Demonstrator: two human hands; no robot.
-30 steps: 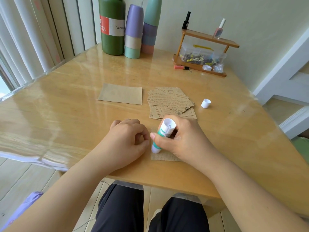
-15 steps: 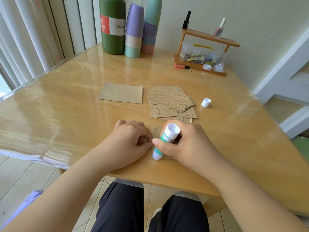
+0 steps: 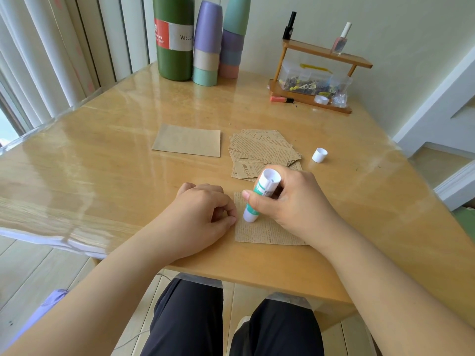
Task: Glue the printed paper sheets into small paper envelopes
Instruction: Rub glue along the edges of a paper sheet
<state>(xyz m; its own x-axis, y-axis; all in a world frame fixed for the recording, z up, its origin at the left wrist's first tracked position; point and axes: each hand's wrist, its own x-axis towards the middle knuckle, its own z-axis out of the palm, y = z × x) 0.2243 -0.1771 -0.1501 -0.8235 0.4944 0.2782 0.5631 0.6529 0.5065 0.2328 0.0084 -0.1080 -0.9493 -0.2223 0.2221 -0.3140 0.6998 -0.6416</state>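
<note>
A: What are the hands doing?

B: At lower centre of the frame, the right hand (image 3: 295, 201) grips a glue stick (image 3: 261, 195), tip down on the left edge of a printed sheet (image 3: 259, 232). The left hand (image 3: 203, 214) is just left of it, fingers curled, fingertips pinning that same edge to the table (image 3: 102, 163).

A: What has changed?

B: A second ago the stick's tip sat low on the sheet's left edge. Now it is higher up that edge, and more of the sheet shows below the hand. I judge a line of glue is being run along the side flap, so folding and pressing come next.

A: And around them?

B: Above the hands, mid-frame, is a loose pile of printed sheets (image 3: 262, 150). Left of it lies a plain brown piece (image 3: 187, 142), perhaps a finished envelope. Right of the pile is the white cap (image 3: 319, 155). At the top stand a green flask (image 3: 174, 39), stacked cups (image 3: 208, 47) and a small wooden rack (image 3: 316, 73).

A: Anything unclear?

B: The glue itself cannot be seen. The right hand covers the sheet's right half and part of the pile. Whether the left fingers hold a folded flap, I cannot tell.
</note>
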